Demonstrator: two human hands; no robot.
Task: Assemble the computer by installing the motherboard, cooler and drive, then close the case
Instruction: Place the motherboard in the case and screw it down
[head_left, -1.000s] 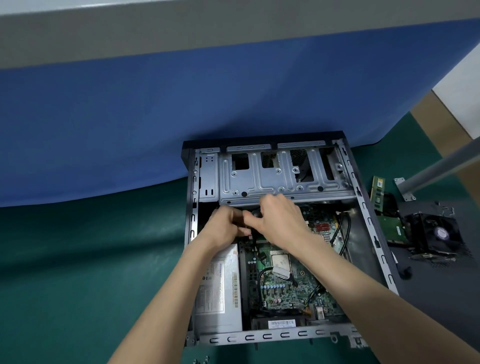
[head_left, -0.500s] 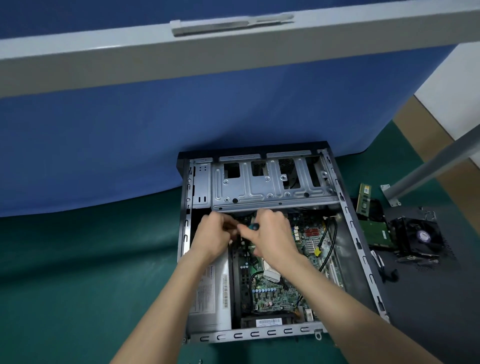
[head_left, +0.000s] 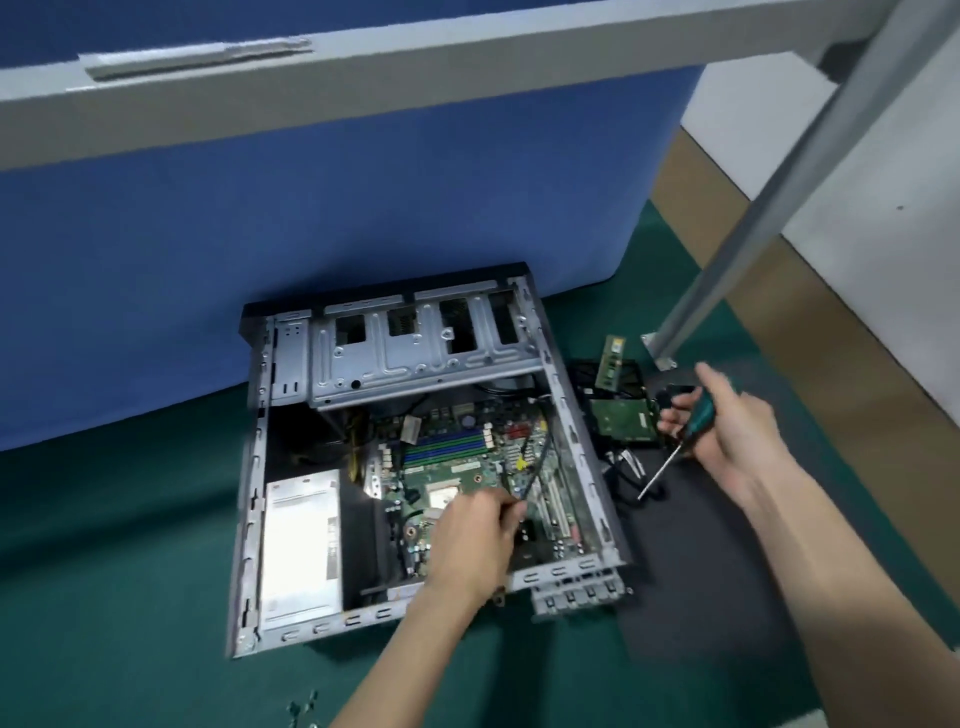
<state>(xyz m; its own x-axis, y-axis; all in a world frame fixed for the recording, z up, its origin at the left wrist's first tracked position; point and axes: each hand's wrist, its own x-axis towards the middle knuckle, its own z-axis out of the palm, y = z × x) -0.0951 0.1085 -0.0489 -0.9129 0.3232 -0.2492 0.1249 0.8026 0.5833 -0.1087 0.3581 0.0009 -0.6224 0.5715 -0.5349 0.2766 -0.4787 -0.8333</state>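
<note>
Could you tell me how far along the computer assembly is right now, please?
Done: the motherboard sits inside the open case. In hand: the right hand grips a screwdriver outside the case, and the left hand appears to pinch a black cable over the board. Left: the CPU socket is bare, the drive lies on the mat beside the case, and no side panel is on.

Computer case (head_left: 253, 467): lying on its side, side panel off, interior exposed. A grey drive cage (head_left: 415, 358) spans its far end.

Motherboard (head_left: 467, 457): green, flat on the case floor, right of the silver power supply (head_left: 298, 545); CPU socket uncovered. A black cable (head_left: 537, 462) arcs over its right part, the near end pinched by the left hand (head_left: 478, 535).

Hard drive (head_left: 621, 418): outside, just beside the right case wall, circuit board upward.

Screwdriver (head_left: 700, 413): teal handle gripped in the right hand (head_left: 727, 431), shaft angled downward, near the drive.
</note>
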